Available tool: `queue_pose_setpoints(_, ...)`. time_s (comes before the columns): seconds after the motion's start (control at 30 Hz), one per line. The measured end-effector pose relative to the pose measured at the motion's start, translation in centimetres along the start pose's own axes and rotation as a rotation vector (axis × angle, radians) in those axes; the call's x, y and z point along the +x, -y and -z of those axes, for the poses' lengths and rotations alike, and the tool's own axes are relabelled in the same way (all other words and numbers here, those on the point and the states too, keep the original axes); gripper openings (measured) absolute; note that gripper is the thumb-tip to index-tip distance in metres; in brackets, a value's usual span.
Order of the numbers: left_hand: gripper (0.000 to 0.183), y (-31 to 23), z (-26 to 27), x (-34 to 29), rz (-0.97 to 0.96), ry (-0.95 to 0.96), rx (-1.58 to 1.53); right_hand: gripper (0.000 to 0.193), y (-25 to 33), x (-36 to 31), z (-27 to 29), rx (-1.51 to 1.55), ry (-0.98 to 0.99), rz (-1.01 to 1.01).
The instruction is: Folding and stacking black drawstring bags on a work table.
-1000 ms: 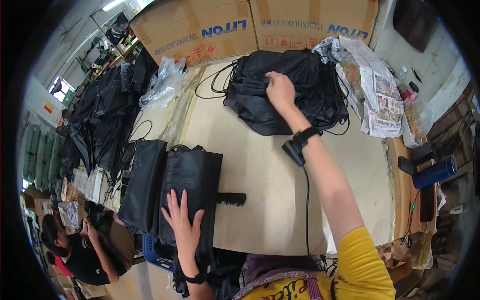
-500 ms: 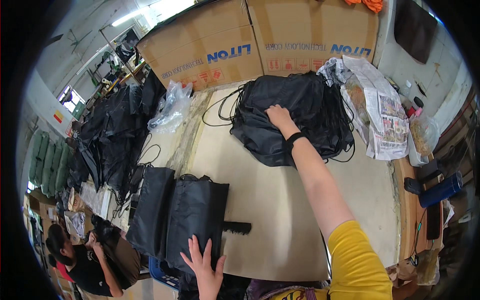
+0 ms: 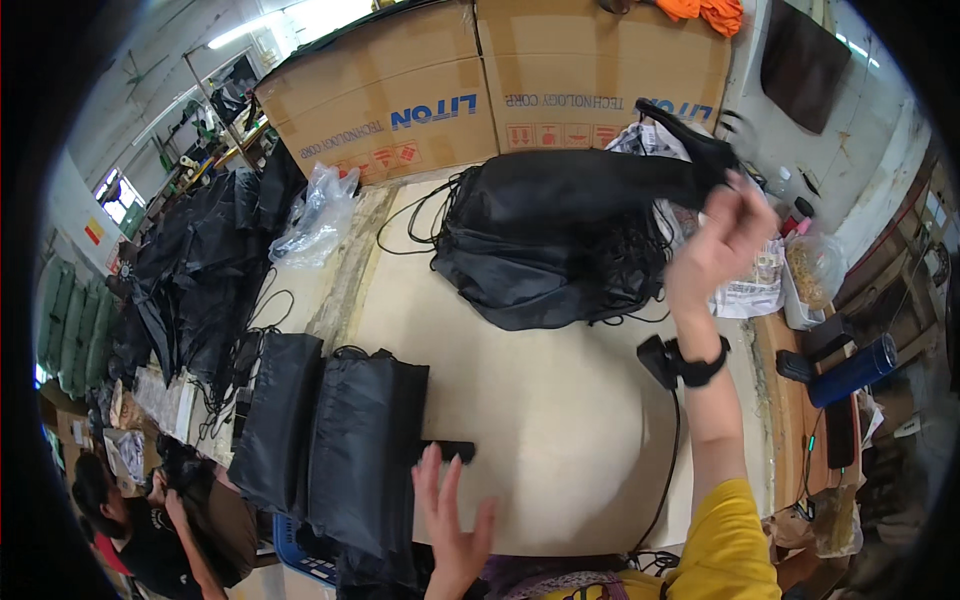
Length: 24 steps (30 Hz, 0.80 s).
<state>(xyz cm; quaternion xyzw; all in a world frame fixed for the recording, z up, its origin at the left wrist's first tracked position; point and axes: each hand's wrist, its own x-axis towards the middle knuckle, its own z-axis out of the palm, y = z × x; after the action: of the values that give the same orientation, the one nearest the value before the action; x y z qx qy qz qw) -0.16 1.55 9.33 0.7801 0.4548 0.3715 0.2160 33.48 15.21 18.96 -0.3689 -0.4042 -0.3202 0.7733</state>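
A loose pile of black drawstring bags (image 3: 540, 250) lies at the far middle of the table, its thin cords trailing out at the sides. At its right end a strip of black fabric (image 3: 690, 140) stands up off the pile, next to the fingers of my right hand (image 3: 722, 240). That hand is in the air and smeared by motion, so its grip is unclear. My left hand (image 3: 455, 530) is open, fingers spread, over the front edge. Beside it are two flat black fabric stacks (image 3: 368, 450) and a small black bristly strip (image 3: 455, 451).
Cardboard boxes (image 3: 380, 100) wall off the far side. Clear plastic (image 3: 315, 215) and heaped black fabric (image 3: 200, 260) lie left; a person (image 3: 150, 530) sits beyond. Newspaper (image 3: 750, 285), a plastic tub (image 3: 800, 300) and a blue bottle (image 3: 853, 370) line the right side.
My right hand has come off the pile and swung right and toward me, while fabric at the pile's right has risen. My left hand has left the flat stack, moving right.
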Motion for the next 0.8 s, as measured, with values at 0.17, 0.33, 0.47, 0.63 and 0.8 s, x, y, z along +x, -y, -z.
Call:
queue_pose_setpoints(0.17,0.081,-5.1,-3.8,3.0,-0.233,-0.115,-0.13,0.009,10.3,3.7,5.3,-0.032,-0.23,0.221)
queue_pose_setpoints(0.33,0.068,-7.0,-9.8,4.3,-0.092,-0.111,0.02,0.031,13.5,6.7,9.6,-0.359,-0.127,0.766)
queue_pose_setpoints(0.47,0.042,-5.2,-7.0,3.4,-0.017,-0.165,-0.446,0.041,21.8,9.7,13.3,-0.492,0.781,0.394)
queue_pose_setpoints(0.63,0.035,-5.3,-4.2,0.9,0.12,0.25,-0.758,0.04,11.5,6.6,0.8,-0.101,0.676,0.66)
queue_pose_setpoints(0.8,0.037,2.1,-6.0,-2.5,0.367,0.236,-0.609,0.036,7.6,1.2,4.3,-0.14,1.401,0.533)
